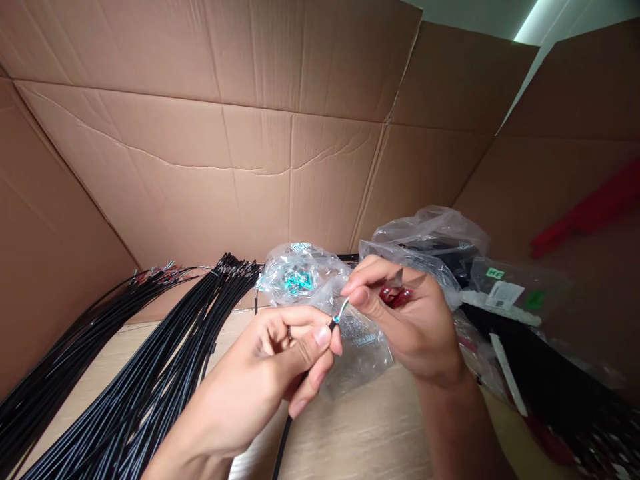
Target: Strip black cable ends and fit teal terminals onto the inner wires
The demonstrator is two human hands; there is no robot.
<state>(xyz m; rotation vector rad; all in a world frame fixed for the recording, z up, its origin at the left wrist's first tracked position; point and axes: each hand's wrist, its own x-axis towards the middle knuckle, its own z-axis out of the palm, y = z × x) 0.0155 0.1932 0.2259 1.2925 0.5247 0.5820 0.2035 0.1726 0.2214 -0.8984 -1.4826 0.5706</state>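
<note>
My left hand is closed, its thumb and forefinger pinching a black cable close to its stripped end. Thin wires, one of them white, come out of the cable at a small blue-green spot. The fingertips of my right hand pinch the far end of these wires. Tucked in the same hand's curled fingers is a tool with red handles; its kind is partly hidden. Just behind the hands lies a clear plastic bag with small teal parts in it.
Two bundles of black cables lie on the left of the wooden table. More plastic bags and a dark cable bundle are on the right. Cardboard walls enclose the back and sides. A red object is at the right wall.
</note>
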